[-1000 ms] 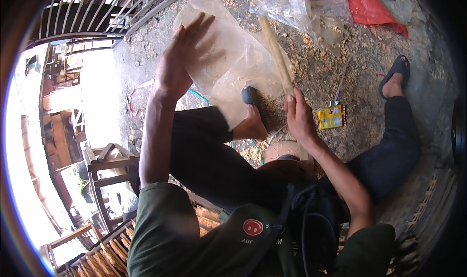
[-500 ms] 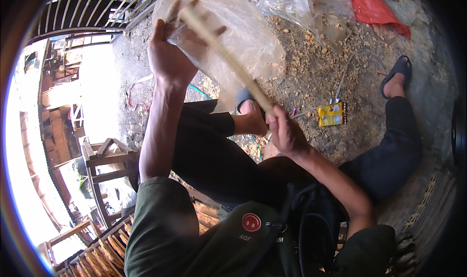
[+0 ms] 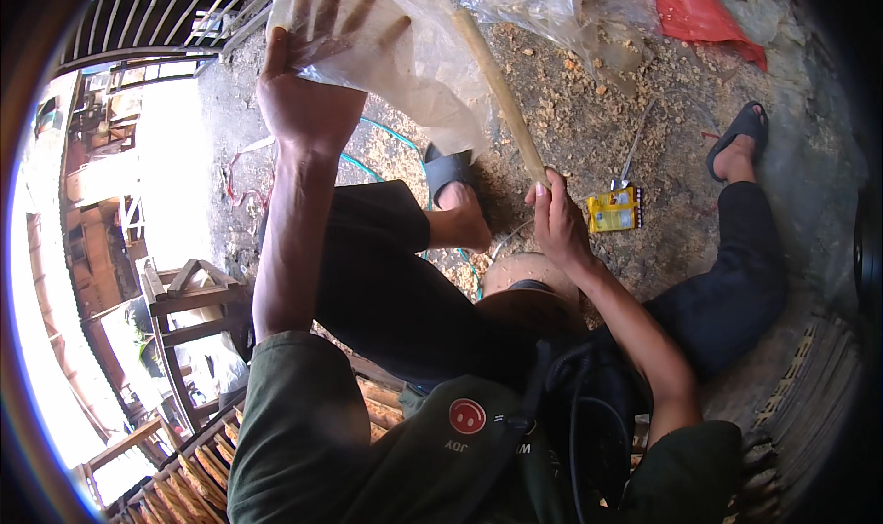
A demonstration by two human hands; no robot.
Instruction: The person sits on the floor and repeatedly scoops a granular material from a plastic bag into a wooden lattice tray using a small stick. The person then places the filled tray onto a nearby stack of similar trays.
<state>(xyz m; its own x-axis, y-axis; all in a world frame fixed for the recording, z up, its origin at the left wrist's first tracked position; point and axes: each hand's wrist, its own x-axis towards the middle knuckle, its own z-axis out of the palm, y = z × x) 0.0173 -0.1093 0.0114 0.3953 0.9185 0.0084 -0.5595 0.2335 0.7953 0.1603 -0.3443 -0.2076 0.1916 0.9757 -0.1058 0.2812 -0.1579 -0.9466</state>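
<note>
Wooden stick point(image 3: 501, 92) — long, pale, slanting from upper left down to the right hand point(image 3: 559, 230), which grips its lower end with fingers closed round it. The upper end runs behind or into the clear plastic bag point(image 3: 405, 55); can't tell which.

Left hand point(image 3: 308, 87) is raised at the bag's left side, fingers spread wide, seen through the film — palm pressed to the plastic, not clenched on it.

Judgement on doing this well: keep the left hand flat so the film stays taut, hold the stick low as it is now, and feed it along its own axis so the tip doesn't snag or tear the bag.

Relative to the stick:
- just below its lower end — a round tan block or stool top point(image 3: 529, 280), between the knees
- left of its lower half — a bare foot in a dark sandal point(image 3: 451, 170), green hose point(image 3: 386, 142) running past it
- right of its lower end — a small yellow packet point(image 3: 614, 211) on the ground, thin metal rod point(image 3: 635, 151) above it
- further right, well apart — the other sandalled foot point(image 3: 736, 142)
- upper right — a second crumpled clear bag point(image 3: 552, 4) and a red sheet point(image 3: 699, 13)

Ground is strewn with wood shavings point(image 3: 589, 110).
</note>
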